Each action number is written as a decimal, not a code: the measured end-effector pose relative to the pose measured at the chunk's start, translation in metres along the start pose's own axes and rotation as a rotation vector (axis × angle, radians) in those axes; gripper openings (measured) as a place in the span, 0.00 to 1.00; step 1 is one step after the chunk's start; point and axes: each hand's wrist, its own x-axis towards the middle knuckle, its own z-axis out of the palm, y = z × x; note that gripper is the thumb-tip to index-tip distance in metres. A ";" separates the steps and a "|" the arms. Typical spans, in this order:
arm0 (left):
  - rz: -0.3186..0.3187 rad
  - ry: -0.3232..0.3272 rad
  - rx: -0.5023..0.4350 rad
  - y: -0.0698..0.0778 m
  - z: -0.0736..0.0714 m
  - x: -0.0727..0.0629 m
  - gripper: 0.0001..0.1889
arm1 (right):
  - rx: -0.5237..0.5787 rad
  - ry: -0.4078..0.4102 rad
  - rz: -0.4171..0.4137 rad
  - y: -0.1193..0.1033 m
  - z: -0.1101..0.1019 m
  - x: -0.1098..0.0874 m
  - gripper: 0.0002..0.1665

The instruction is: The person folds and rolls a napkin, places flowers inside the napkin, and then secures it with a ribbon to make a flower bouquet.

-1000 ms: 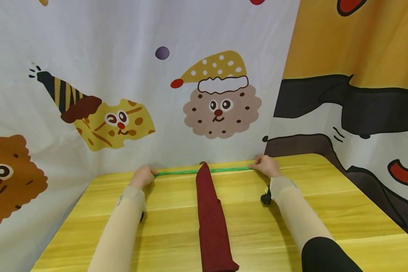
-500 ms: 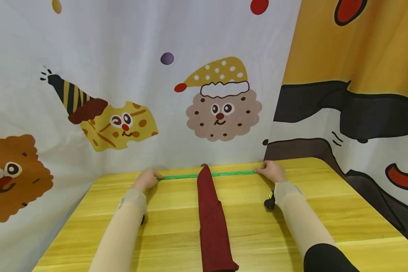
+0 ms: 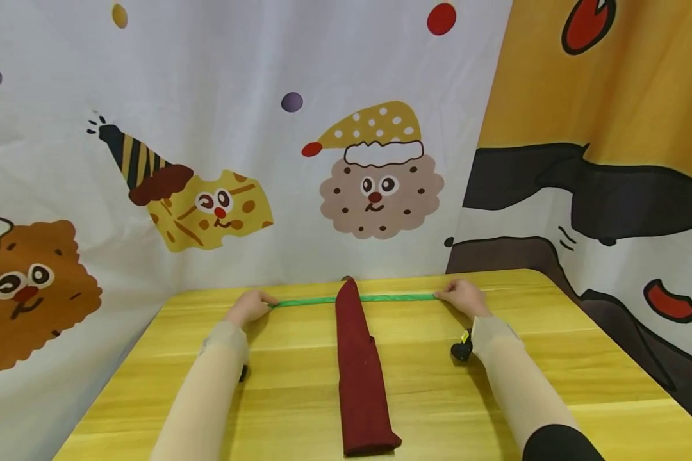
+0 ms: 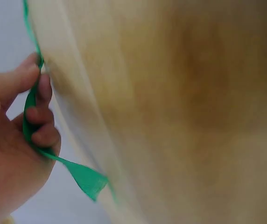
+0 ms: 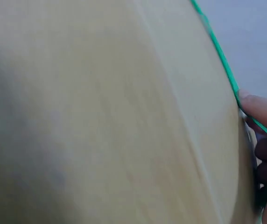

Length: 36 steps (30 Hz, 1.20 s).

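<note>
Cartoon-print curtain (image 3: pixel 236 83): twelve o'clock, hanging behind the tabletop; its slight shift in the head view looks like the camera moving
Wood-grain tabletop (image 3: pixel 288 397): bears everything below; the dial is centred on the bundle, twelve at the curtain
Maroon cloth bundle (image 3: pixel 360 371): lies from about twelve to six, narrow tip farthest away; its place on the tabletop looks unchanged
Green ribbon (image 3: pixel 402 297): stretched nearly straight from ten to two, hidden where it seems to pass beneath the bundle, near the tip; a second ago it crossed closer to that tip, so it has slid slightly toward six; for the work in hand this reads as a small adjustment of the crossing, a length lying on each side, no knot in view
Right hand (image 3: pixel 464 296): two o'clock; thumb pinches the ribbon against the forefinger; it has come slightly toward six
Left hand (image 3: pixel 250 307): ten o'clock; thumb and curled fingers grip the ribbon; it has eased the same way, keeping the line straight
Black device (image 3: pixel 462 349): near three, just below the right wrist
Ribbon tail (image 4: pixel 89 182): in the left wrist view, sticks out at four o'clock from the hand, loose and flared
</note>
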 end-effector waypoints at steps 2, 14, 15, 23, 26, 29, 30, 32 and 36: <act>0.015 -0.010 -0.084 -0.005 -0.001 -0.004 0.16 | 0.059 0.000 -0.009 0.002 0.001 -0.001 0.18; 0.010 -0.027 -0.308 -0.023 -0.002 -0.014 0.13 | 0.187 -0.083 -0.098 0.004 -0.005 -0.006 0.10; 0.001 -0.028 -0.312 -0.023 -0.002 -0.014 0.13 | 0.178 -0.088 -0.096 0.004 -0.005 -0.006 0.10; -0.063 0.009 -0.320 -0.017 0.002 -0.019 0.14 | 0.149 -0.088 -0.109 0.002 -0.005 -0.007 0.10; -0.073 0.005 -0.308 -0.017 0.002 -0.022 0.14 | 0.150 -0.095 -0.099 0.003 -0.004 -0.008 0.10; -0.077 0.005 -0.312 -0.018 0.003 -0.023 0.14 | 0.148 -0.098 -0.098 0.005 -0.003 -0.009 0.11; -0.077 0.002 -0.311 -0.019 0.003 -0.022 0.14 | 0.147 -0.096 -0.098 0.005 -0.003 -0.009 0.11; -0.081 0.000 -0.319 -0.019 0.003 -0.022 0.13 | 0.146 -0.089 -0.094 0.006 -0.003 -0.010 0.11; -0.084 -0.012 -0.327 -0.019 0.003 -0.021 0.14 | 0.142 -0.074 -0.101 0.008 -0.004 -0.014 0.11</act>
